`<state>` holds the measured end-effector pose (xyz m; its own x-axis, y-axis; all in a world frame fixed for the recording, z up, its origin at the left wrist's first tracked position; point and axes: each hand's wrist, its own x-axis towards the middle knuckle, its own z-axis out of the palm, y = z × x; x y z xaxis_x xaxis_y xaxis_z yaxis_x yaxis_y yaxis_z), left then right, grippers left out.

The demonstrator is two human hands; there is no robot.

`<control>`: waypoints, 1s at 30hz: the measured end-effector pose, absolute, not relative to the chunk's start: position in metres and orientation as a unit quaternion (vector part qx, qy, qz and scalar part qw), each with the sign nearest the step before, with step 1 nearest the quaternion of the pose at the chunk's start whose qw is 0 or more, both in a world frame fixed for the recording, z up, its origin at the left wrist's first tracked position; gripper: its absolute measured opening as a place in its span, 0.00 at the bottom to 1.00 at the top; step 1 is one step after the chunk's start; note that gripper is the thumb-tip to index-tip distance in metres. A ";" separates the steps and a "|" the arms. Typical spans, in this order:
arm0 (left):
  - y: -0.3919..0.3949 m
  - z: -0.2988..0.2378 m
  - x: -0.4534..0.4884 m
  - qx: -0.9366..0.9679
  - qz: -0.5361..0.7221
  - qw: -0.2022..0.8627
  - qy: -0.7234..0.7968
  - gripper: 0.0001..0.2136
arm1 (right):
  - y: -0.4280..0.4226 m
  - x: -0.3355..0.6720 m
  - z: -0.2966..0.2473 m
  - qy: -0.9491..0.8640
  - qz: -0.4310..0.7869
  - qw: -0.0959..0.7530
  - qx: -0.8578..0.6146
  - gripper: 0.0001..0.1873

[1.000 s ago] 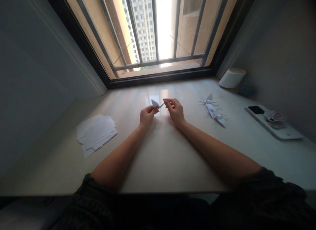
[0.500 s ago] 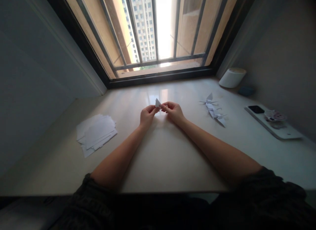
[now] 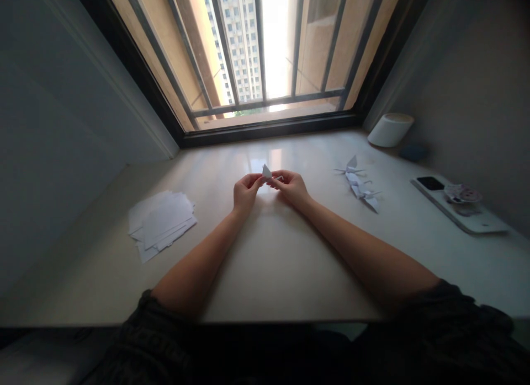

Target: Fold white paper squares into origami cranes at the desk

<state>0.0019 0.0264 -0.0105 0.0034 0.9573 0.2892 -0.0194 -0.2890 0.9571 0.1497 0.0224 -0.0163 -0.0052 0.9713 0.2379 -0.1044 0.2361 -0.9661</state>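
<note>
Between my two hands, over the middle of the table, is a small white paper crane (image 3: 266, 171). One pointed flap stands up from it and a thin bent tip shows by my right fingers. My left hand (image 3: 245, 193) pinches its left side with thumb and fingertips. From the right, my right hand (image 3: 292, 186) is closed on it with thumb and forefinger. The fingers cover much of its lower part. Several finished white paper cranes (image 3: 359, 185) sit in a row to the right, apart from my hands.
A loose stack of white paper sheets (image 3: 168, 219) lies at the left of the white table (image 3: 285, 274). To the right are a phone (image 3: 476, 222) with a round grip and a white cup-like container (image 3: 390, 130). A barred window (image 3: 265, 132) borders the back.
The crane has turned slightly in my fingers, and its thin bent tip now shows beside my right hand. Both hands have shifted only a little and keep their pinch.
</note>
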 end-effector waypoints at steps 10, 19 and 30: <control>0.028 -0.014 -0.001 0.554 0.611 0.371 0.426 0.13 | 0.020 0.150 -0.017 -0.570 0.434 0.548 -0.433 0.18; 0.027 -0.012 0.002 0.544 0.620 0.392 0.408 0.11 | 0.023 0.151 -0.023 -0.566 0.434 0.525 -0.464 0.19; 0.029 -0.014 0.001 0.534 0.628 0.387 0.413 0.09 | 0.025 0.152 -0.022 -0.543 0.444 0.548 -0.455 0.17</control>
<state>0.0010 0.0292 -0.0141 -0.1312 0.9274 0.3504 -0.0449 -0.3586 0.9324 0.1520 0.0246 -0.0217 0.0155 0.9813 0.1917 0.0075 0.1916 -0.9814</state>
